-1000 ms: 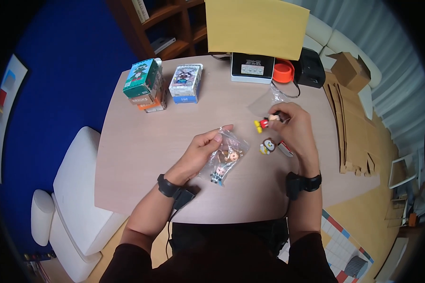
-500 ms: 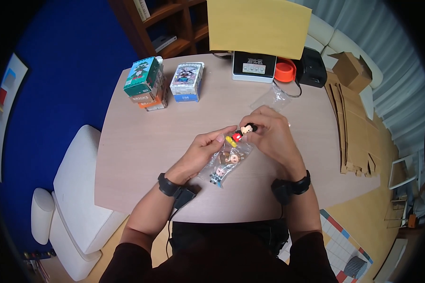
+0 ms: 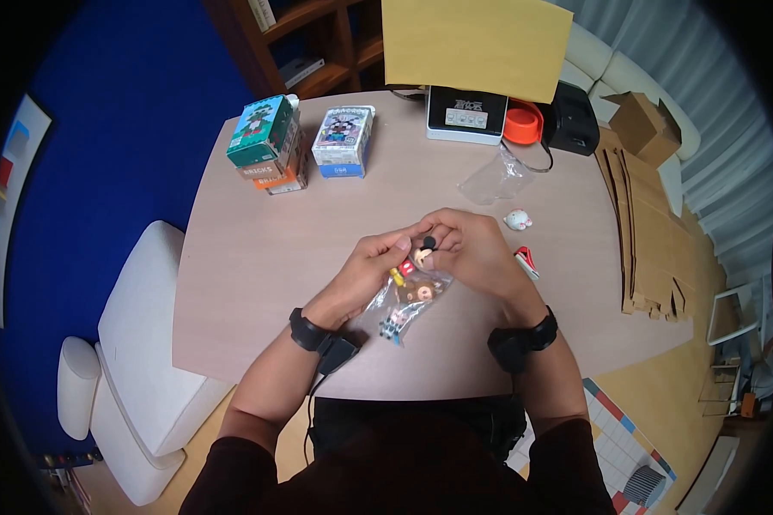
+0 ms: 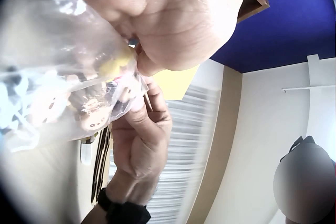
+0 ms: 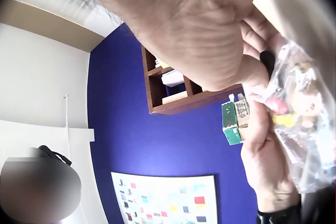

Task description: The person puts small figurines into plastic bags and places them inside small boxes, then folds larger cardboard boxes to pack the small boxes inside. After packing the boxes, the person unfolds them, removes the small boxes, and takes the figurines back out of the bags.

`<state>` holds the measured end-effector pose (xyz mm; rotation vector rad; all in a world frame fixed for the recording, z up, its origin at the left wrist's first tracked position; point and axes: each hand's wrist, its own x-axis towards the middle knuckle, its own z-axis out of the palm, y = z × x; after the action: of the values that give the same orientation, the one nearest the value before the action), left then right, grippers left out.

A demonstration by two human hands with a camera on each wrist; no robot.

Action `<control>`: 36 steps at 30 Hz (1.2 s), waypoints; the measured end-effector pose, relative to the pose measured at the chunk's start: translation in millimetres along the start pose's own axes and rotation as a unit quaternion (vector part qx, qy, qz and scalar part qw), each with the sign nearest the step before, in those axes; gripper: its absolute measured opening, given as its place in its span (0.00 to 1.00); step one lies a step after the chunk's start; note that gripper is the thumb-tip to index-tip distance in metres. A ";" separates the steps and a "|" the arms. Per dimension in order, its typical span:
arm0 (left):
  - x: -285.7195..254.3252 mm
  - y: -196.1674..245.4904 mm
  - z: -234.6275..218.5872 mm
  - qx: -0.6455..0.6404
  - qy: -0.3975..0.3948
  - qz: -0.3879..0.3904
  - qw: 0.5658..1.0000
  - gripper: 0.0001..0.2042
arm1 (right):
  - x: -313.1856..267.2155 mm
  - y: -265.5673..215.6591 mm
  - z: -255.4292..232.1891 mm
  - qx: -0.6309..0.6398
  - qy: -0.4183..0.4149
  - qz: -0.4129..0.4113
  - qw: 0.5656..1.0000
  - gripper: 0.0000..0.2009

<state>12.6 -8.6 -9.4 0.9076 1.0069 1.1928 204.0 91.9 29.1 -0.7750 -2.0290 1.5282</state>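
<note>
A clear plastic bag (image 3: 392, 307) hangs from my left hand (image 3: 356, 273), thumb and fingers gripping its top edge. Inside it lie a brown-haired figure (image 3: 421, 293) and a small figure with blue-green lower parts (image 3: 393, 324). My right hand (image 3: 479, 259) pinches a Mickey Mouse figure (image 3: 407, 268) by its black-eared head. The figure's yellow feet point down into the bag's mouth, between both hands. In the right wrist view, its yellow feet (image 5: 285, 120) show through the plastic.
Right of my hands lie a small white figure (image 3: 517, 220) and a red-and-white piece (image 3: 526, 261). Beyond is another clear bag (image 3: 496, 178). Stacked boxes (image 3: 262, 142) and a white-and-blue box (image 3: 343, 142) stand back left; a black-topped device (image 3: 464, 116) and red round object (image 3: 522, 123) sit behind.
My right hand has brought the Mickey Mouse figure leftward from the table's right side and lowered it feet first into the bag's mouth. The left hand keeps its hold on the bag.
</note>
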 end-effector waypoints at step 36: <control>-9.7 24.8 4.7 0.227 0.048 0.048 0.972 0.18 | 11.9 22.9 -12.1 0.217 -0.105 0.170 0.955 0.05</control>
<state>9.0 -14.6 16.8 1.2764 1.3594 1.1130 207.0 113.4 10.7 -0.8369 -1.6505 2.2391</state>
